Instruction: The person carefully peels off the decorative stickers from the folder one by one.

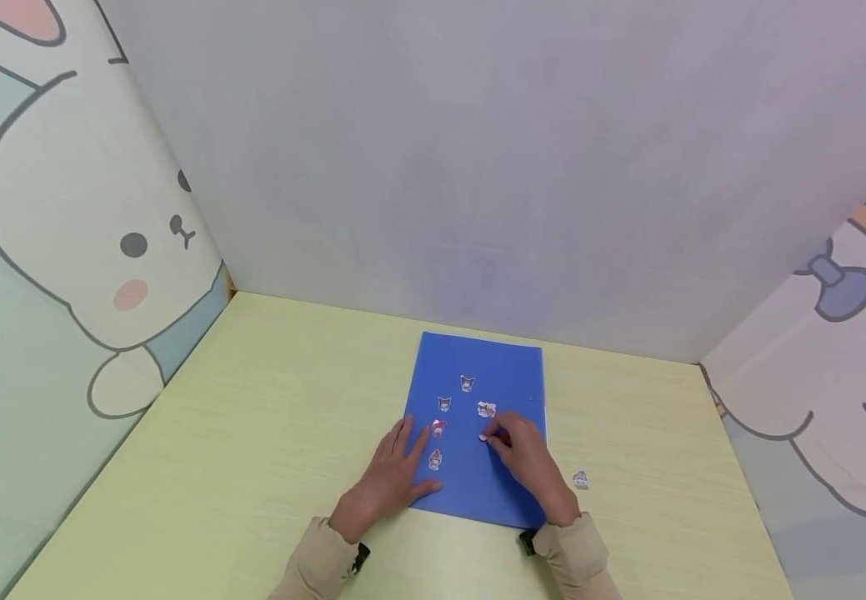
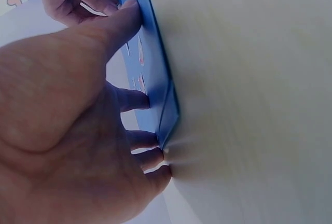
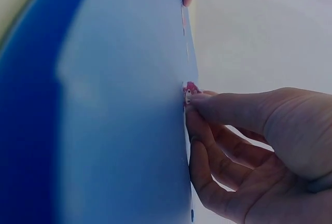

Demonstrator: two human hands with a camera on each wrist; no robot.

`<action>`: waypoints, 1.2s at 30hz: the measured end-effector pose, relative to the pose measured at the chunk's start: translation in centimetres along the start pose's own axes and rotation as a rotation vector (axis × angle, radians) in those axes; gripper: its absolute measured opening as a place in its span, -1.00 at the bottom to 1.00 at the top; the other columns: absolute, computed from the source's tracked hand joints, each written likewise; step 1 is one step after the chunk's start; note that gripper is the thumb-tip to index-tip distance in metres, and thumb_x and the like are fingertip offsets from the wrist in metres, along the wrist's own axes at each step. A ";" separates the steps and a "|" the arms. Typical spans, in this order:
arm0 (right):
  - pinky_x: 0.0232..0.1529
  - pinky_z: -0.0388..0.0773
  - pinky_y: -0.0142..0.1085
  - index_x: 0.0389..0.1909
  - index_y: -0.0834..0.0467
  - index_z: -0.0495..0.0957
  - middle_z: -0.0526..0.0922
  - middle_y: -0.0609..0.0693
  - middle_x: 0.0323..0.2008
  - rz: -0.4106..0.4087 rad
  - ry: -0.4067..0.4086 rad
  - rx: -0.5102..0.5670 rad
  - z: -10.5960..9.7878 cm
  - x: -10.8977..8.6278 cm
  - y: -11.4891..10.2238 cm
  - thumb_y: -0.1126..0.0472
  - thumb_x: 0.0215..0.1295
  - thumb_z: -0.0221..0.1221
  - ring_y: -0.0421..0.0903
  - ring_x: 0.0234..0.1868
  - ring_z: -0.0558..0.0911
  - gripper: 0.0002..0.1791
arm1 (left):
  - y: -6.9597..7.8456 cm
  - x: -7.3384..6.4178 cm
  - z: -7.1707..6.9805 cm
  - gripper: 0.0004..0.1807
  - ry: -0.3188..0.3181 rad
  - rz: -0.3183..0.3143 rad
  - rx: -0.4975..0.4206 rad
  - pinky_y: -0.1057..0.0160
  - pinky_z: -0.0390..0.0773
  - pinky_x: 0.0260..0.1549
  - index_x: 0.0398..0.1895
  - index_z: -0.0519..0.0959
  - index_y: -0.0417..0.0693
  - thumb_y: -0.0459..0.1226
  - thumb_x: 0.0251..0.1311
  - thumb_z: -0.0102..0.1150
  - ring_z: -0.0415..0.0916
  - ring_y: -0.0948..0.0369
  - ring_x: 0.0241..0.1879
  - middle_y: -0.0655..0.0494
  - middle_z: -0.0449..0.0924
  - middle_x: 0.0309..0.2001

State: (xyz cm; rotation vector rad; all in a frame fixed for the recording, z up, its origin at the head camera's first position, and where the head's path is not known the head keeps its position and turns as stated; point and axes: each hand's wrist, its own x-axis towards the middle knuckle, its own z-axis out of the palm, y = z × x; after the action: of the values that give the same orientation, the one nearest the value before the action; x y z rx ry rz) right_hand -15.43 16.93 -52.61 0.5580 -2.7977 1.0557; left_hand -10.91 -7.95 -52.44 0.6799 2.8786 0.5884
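Observation:
A blue folder (image 1: 478, 492) lies on the table with several small cartoon stickers on it. My left hand (image 1: 390, 479) rests across the folder's left edge, fingers spread and straight, thumb on the lower part. Near its fingertips are a red-hooded sticker (image 1: 438, 428) and another sticker (image 1: 435, 459) below that. Between thumb and index finger my right hand (image 1: 524, 454) pinches a small pink-and-white sticker (image 3: 189, 93), held right at the folder's surface. A wider sticker (image 1: 486, 409) lies just above those fingertips. Two dark-eared stickers sit higher up, one of them (image 1: 466, 383) nearest the top.
A loose sticker (image 1: 580, 479) lies on the pale yellow table (image 1: 297, 400), to the right of the folder. A grey-white wall panel (image 1: 433, 167) stands behind the table, and cartoon-printed sheets (image 1: 65, 292) hang at both sides.

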 end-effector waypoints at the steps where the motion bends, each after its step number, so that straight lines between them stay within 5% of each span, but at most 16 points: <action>1: -0.33 0.54 -0.28 -0.37 0.21 0.66 0.66 0.03 -0.36 0.001 -0.004 0.004 -0.1 0.0 0.0 0.49 0.21 0.37 -0.13 -0.37 0.54 -0.86 | 0.0 0.0 0.0 -0.08 0.000 0.000 -0.002 -0.23 0.18 0.41 0.50 0.23 -0.37 0.04 0.29 0.34 0.04 -0.32 0.49 -0.45 0.06 0.50; 16: -0.28 0.63 -0.32 -0.32 0.19 0.67 0.70 -0.03 -0.35 -0.009 -0.045 0.123 -1.0 0.1 0.9 0.48 0.29 0.32 -0.17 -0.35 0.62 -0.87 | 0.0 0.0 0.0 -0.08 -0.003 0.000 -0.029 -0.25 0.18 0.40 0.50 0.23 -0.39 0.02 0.29 0.34 0.04 -0.33 0.49 -0.47 0.05 0.50; 36: -0.30 0.62 -0.35 -0.27 0.18 0.67 0.68 -0.05 -0.37 0.049 -0.020 0.142 -1.9 0.0 1.7 0.46 0.28 0.33 -0.19 -0.39 0.63 -0.86 | -0.1 0.0 0.1 -0.09 0.000 0.013 -0.031 -0.25 0.18 0.40 0.49 0.23 -0.40 0.01 0.30 0.34 0.04 -0.34 0.49 -0.49 0.04 0.50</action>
State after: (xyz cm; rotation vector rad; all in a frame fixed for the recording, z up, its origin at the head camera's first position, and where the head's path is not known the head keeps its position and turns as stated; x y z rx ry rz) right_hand -16.13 19.35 -52.19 0.5184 -2.7822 1.2735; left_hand -10.98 -8.01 -52.60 0.6948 2.8608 0.6333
